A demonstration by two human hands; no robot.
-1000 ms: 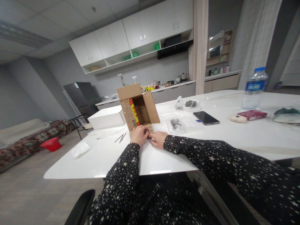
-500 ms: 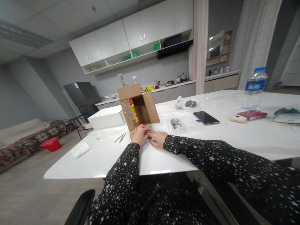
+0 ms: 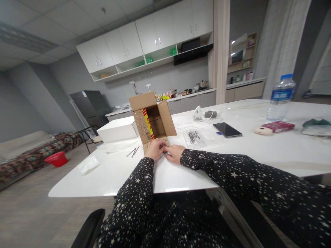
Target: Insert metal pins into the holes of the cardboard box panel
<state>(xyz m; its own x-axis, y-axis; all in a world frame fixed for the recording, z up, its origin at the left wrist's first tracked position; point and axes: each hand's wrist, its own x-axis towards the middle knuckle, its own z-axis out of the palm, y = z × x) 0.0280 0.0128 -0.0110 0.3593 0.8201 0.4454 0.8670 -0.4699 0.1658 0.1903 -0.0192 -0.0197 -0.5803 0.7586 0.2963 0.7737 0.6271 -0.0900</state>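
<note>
The left grip (image 3: 154,148) and the right grip (image 3: 174,153) meet at the near edge of an open cardboard box (image 3: 167,116), fingers curled and fingertips close together. How far each is closed, and whether a small item lies between the fingertips, cannot be told, because the fingers hide it. The box stands on a white counter (image 3: 178,179) directly beyond both grips, its opening toward them; the panel just above the left grip bears small grey studs and a yellow-and-red strip (image 3: 148,123). To the left of the left grip lie two slim dark nail-like rods (image 3: 136,152), near it, and, farther off, a crumpled white tissue (image 3: 89,165). A closed white carton (image 3: 117,130) sits beyond and to the left. To the right of the right grip, and a little beyond it, lies a flat clear packet of small dark pieces (image 3: 194,137), followed by a smartphone (image 3: 227,130). Well to its right are a maroon box (image 3: 281,126) and, behind this, a blue-capped water bottle (image 3: 278,110).
</note>
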